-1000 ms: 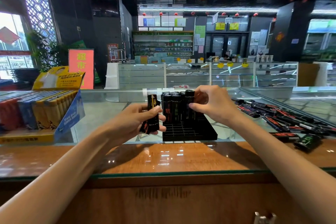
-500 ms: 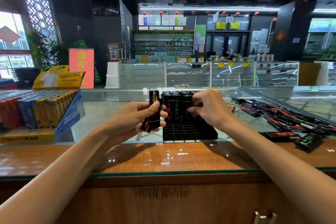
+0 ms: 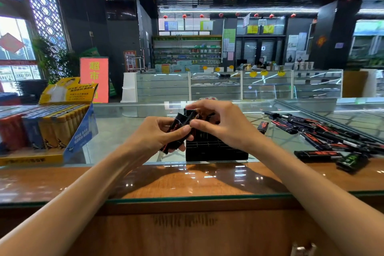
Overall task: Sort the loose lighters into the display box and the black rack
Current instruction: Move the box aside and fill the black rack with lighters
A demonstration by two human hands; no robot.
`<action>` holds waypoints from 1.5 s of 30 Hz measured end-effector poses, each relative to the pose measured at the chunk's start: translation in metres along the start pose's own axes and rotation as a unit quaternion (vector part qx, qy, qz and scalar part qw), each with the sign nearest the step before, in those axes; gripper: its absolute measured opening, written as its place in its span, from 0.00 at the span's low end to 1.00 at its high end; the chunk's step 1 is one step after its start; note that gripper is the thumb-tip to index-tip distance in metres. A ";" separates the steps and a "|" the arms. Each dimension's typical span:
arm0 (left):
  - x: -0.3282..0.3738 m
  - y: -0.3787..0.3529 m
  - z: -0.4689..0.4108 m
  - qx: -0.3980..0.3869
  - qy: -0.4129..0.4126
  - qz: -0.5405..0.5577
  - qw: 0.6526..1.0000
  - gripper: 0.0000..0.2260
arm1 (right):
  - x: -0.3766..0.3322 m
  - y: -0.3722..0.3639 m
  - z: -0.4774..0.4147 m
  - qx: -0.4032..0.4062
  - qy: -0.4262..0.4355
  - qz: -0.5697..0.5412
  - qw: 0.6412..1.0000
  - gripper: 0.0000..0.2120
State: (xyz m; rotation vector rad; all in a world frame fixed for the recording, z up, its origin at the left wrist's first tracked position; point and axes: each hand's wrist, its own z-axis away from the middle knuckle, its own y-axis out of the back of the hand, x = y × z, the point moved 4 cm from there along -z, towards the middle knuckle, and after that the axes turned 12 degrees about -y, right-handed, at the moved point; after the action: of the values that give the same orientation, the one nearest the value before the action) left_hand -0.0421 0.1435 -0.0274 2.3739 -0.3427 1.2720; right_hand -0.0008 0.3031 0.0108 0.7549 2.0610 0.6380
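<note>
We stand at a glass-topped counter [image 3: 187, 181]. Our left hand [image 3: 153, 137] grips a bundle of black lighters [image 3: 174, 133] — fingers curled round it, thumb across the front, the bundle leaning up and to the right. Our right hand [image 3: 228, 124] meets it from the other side: thumb and forefinger pinch the upper end of the top lighter [image 3: 190, 116], the other fingers curled.

Both hands are just in front of the black rack [image 3: 216, 151], which sits on the glass. Its near grid of cells shows below the right hand; the hands hide its far rows.

The display box [image 3: 81, 135] is at far left, packed with upright red, blue and yellow lighters. The loose lighters [image 3: 324, 133] lie heaped to the right, well apart from the rack — black with red print. A green-printed lighter [image 3: 351, 161] lies nearest us. One short lighter [image 3: 262, 127] lies alone between rack and heap.
</note>
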 end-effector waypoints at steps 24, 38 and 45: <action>0.002 0.000 -0.002 0.060 0.075 0.154 0.983 0.16 | 0.075 0.051 0.011 0.028 -0.186 -0.161 0.969 0.06; -0.003 -0.001 0.000 0.027 0.071 0.090 0.993 0.17 | 0.068 0.036 0.003 0.037 -0.141 0.030 0.989 0.09; -0.002 -0.009 -0.001 -0.019 0.072 0.202 0.976 0.15 | 0.066 0.021 -0.001 0.032 -0.113 0.143 0.983 0.08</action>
State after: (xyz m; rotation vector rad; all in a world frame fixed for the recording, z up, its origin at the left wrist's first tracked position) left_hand -0.0401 0.1525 -0.0305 2.2327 -0.8293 1.5875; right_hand -0.0270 0.3642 -0.0093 1.1211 1.7867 0.6133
